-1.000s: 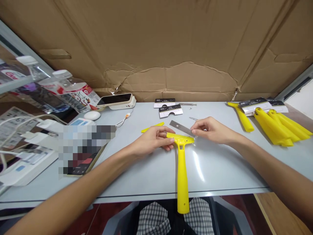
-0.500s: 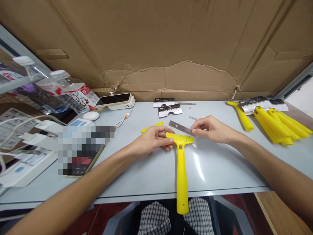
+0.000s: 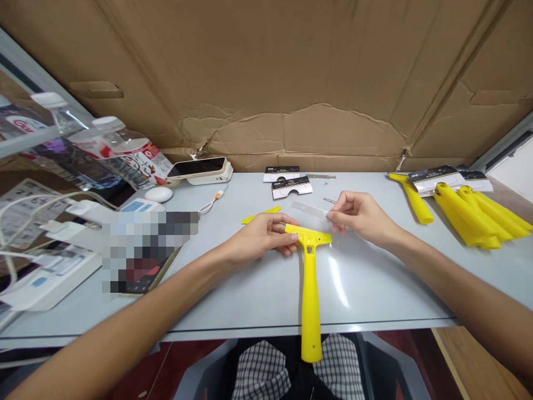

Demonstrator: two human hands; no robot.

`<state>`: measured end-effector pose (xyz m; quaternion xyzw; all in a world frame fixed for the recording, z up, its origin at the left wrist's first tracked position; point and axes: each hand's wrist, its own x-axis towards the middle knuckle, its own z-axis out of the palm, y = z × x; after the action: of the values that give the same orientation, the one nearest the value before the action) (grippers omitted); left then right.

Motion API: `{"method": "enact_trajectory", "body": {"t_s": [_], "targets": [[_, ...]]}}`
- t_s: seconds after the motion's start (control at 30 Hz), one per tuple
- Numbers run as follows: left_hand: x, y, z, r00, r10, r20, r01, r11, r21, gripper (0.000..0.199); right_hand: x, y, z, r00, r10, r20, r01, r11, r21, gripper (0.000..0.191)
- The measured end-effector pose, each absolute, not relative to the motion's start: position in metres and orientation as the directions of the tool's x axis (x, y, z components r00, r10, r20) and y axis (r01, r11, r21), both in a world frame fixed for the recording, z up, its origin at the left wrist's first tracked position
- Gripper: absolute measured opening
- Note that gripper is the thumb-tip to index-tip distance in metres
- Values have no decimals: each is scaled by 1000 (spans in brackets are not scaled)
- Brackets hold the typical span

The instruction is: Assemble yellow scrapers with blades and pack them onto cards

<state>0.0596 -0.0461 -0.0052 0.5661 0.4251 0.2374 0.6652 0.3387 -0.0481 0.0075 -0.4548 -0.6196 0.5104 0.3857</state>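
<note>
Left hand (image 3: 262, 236) grips a yellow plastic scraper (image 3: 310, 289); right hand (image 3: 360, 214) pinches a thin metal blade (image 3: 310, 211).

The left fingers close around one end of the scraper's head, and the handle lies on the pale table (image 3: 387, 294), pointing toward the person. The right thumb and fingertips hold the glare-washed blade by one end, just beyond the scraper's head. A small yellow strip (image 3: 260, 214) lies left of the scraper, black-and-white packaging cards (image 3: 287, 187) lie beyond it, and a heap of yellow plastic parts (image 3: 466, 216) lies well to its right.
</note>
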Motion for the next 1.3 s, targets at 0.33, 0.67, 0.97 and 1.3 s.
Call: {"method": "enact_trajectory", "body": {"t_s": [0.33, 0.67, 0.97, 1.3], "targets": [[59, -45, -7, 524, 797, -300, 125, 276, 953, 47, 339, -46, -8, -338, 852, 400, 473, 521, -711, 15], [61, -47, -9, 485, 819, -307, 35, 333, 942, 36, 335, -50, -20, -487, 640, 594, 521, 759, -390, 19], [67, -50, -2, 376, 865, -332, 26, 349, 937, 19, 334, -51, -17, -565, 624, 539, 432, 781, -451, 16], [69, -51, -7, 246, 925, -289, -15, 302, 953, 5, 328, -58, -9, -442, 795, 416, 362, 582, -728, 10]]}}
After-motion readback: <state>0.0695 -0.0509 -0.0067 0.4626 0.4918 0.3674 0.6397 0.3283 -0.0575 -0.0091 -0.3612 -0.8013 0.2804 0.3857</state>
